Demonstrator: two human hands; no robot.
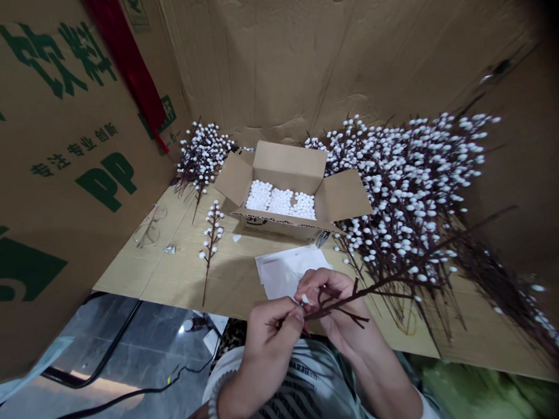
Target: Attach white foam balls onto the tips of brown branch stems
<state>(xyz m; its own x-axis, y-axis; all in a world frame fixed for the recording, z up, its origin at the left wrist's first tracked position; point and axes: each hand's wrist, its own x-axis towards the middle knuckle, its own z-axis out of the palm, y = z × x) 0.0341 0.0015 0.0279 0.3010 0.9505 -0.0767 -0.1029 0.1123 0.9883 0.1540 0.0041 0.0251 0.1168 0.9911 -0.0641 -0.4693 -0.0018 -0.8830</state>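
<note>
1. An artificial pussy-willow branch (385, 285) with a dark brown stem is held in the air just above the table's near edge, in front of the person's chest. Its long axis runs from the hands out to the right and slightly upward, with the thin end pointing toward the far right, over the pile. Short forked twigs stick out near the hands.
2. The right hand (337, 312) sits on the image's right, its fingers curled closely around the stem.
3. The left hand (269, 336), wearing a beaded bracelet (217, 404), pinches the branch's near end narrowly between thumb and fingers. A tiny pale bit shows at the fingertips (298, 302); it is too small to identify.
4. A heap of white-budded branches (408, 185) lies just beyond, to the right.
5. White paper sheets (286, 271) lie just past the hands, before an open cardboard box (280, 222) of white foam balls (280, 201).
6. To the left, a single branch (211, 246) lies flat on the cardboard-covered table (180, 269), near eyeglasses (149, 226). A smaller bunch (203, 157) stands behind.
</note>
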